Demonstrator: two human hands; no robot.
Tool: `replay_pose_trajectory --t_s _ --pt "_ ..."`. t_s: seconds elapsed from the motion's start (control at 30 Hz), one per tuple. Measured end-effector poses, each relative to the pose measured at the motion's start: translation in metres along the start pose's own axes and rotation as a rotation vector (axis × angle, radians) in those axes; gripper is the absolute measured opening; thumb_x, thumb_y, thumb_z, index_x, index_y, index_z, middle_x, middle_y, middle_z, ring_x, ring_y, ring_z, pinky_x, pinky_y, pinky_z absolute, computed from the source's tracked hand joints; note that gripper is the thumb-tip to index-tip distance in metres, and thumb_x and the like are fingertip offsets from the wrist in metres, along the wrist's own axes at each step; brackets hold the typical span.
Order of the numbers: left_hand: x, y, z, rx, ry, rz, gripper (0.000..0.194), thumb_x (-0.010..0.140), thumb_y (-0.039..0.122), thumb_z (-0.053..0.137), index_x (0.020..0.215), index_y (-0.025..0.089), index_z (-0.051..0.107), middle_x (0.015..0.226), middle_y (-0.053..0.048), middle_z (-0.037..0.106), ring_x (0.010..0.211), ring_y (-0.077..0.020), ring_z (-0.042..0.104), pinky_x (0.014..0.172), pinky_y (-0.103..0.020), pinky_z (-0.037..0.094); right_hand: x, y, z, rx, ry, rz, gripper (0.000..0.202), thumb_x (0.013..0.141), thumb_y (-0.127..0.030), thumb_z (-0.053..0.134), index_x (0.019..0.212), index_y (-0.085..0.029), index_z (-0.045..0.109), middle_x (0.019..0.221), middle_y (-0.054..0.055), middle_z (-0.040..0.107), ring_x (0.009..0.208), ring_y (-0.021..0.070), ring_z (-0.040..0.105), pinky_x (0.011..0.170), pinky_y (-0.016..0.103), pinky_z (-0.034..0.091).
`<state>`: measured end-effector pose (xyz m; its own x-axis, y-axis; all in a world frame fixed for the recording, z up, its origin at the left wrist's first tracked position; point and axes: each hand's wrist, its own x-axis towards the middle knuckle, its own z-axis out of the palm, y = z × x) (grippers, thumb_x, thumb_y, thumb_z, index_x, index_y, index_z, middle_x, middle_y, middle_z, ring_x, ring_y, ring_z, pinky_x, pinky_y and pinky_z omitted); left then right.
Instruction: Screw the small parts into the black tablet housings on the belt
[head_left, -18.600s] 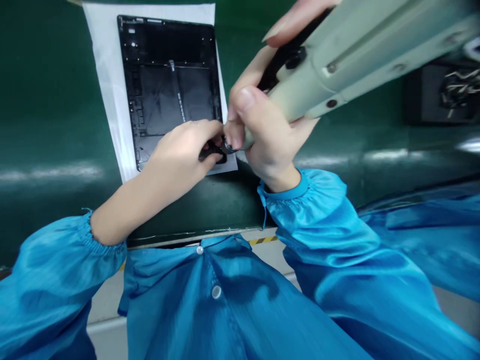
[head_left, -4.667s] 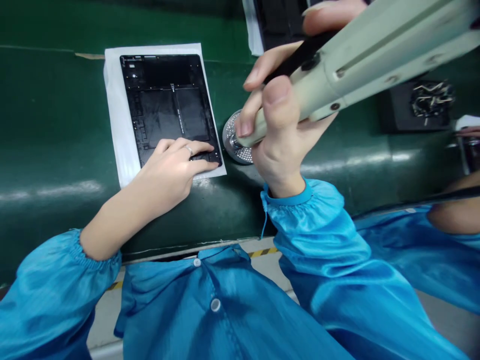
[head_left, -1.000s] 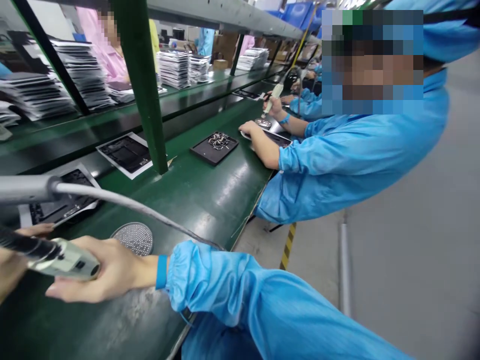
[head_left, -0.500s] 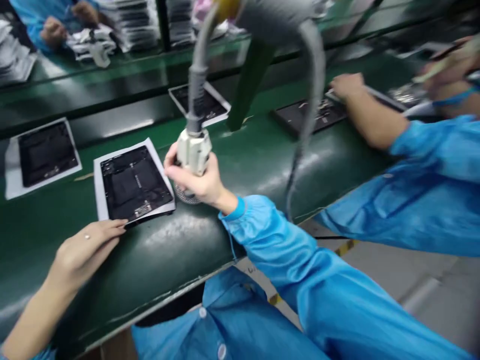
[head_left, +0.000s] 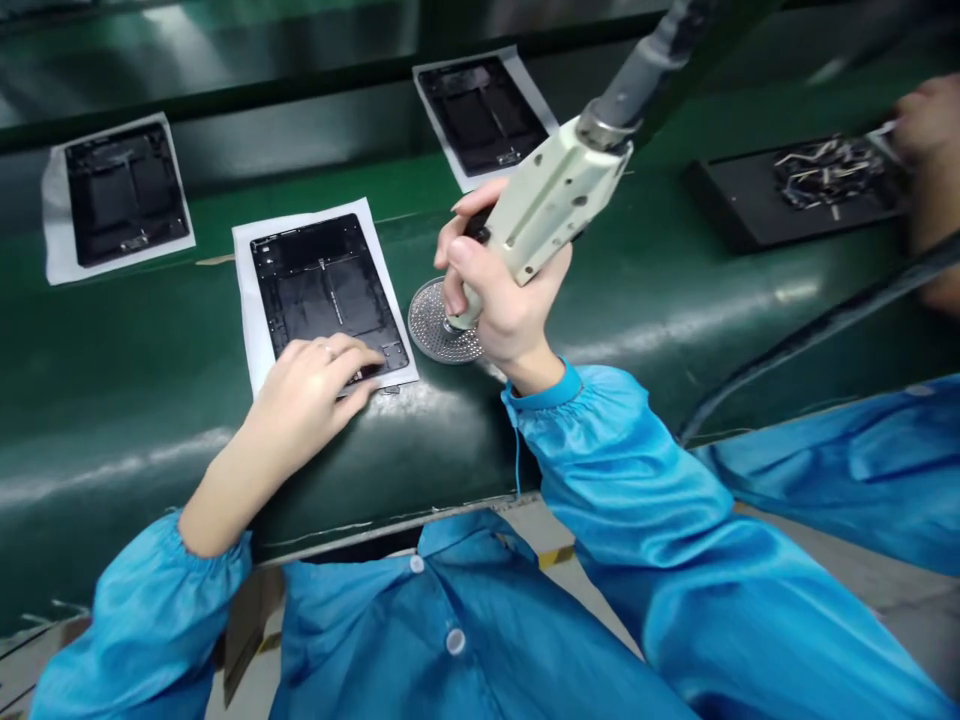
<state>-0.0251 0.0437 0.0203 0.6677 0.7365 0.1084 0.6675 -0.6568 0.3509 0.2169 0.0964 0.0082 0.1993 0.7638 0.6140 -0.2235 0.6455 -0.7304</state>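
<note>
My right hand (head_left: 514, 290) is wrapped round the pale body of an electric screwdriver (head_left: 559, 205), which slants down to the left. Its lower end meets a round perforated metal dish (head_left: 435, 320); the tip itself is hard to make out. Left of the dish, a black tablet housing (head_left: 315, 290) with thin internal strips lies on a white sheet (head_left: 244, 270). My left hand (head_left: 315, 395) rests over the housing's lower edge, thumb and forefinger apart at the lower right corner. Its palm and curled fingers hide part of that edge.
Two more tablet housings, one at left (head_left: 124, 195) and one at back (head_left: 484, 115), lie on white sheets. A black tray (head_left: 739, 195) holds tangled small parts at right, beside a co-worker's hand (head_left: 930, 130). A dark cable (head_left: 817, 325) crosses the green bench (head_left: 135, 400).
My left hand has moved from the sheet's lower left corner to the housing's lower right corner. The screwdriver, upright before, now leans with its top to the right. The view has shifted.
</note>
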Motion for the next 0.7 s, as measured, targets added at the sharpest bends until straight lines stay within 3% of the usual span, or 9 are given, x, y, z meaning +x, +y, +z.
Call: replay_pose_trajectory --t_s 0.13,0.33,0.53,0.7 --pt "0.005 -0.013 0.011 -0.096 -0.089 0.111 0.025 0.113 0.039 0.069 0.128 0.02 0.074 0.129 -0.01 0.078 0.113 -0.0292 0.074 0.099 -0.042 0.054 -0.001 -0.004 0.001 -0.035 0.01 0.039 0.037 0.092 -0.056 0.086 0.109 -0.03 0.067 0.076 -0.006 0.063 0.039 0.0065 0.04 0.037 0.026 0.038" --pt "-0.002 -0.016 0.02 -0.145 0.079 0.185 0.014 0.116 0.024 0.06 0.114 0.021 0.073 0.116 -0.007 0.079 0.105 -0.0244 0.074 0.09 -0.039 0.047 -0.003 -0.002 0.001 -0.105 -0.008 0.115 0.053 0.09 -0.078 0.077 0.111 -0.032 0.061 0.072 -0.005 0.056 0.041 0.0088 0.036 0.037 0.028 0.041" --pt "0.003 -0.002 0.029 -0.409 0.153 0.0 0.007 0.112 0.02 0.062 0.111 0.021 0.069 0.109 -0.003 0.079 0.101 -0.02 0.075 0.094 -0.033 0.053 -0.005 0.013 0.002 -0.095 0.001 0.029 0.049 0.092 -0.079 0.073 0.111 -0.036 0.06 0.071 -0.005 0.057 0.037 0.0082 0.031 0.034 0.028 0.035" --pt "0.005 0.004 0.032 -0.534 0.191 -0.15 0.004 0.107 0.023 0.069 0.109 0.022 0.072 0.103 0.0 0.078 0.092 -0.0161 0.074 0.088 -0.027 0.055 -0.011 0.022 0.007 -0.029 -0.025 -0.062 0.035 0.1 -0.065 0.072 0.115 -0.035 0.061 0.07 -0.006 0.054 0.038 0.0081 0.03 0.034 0.026 0.032"
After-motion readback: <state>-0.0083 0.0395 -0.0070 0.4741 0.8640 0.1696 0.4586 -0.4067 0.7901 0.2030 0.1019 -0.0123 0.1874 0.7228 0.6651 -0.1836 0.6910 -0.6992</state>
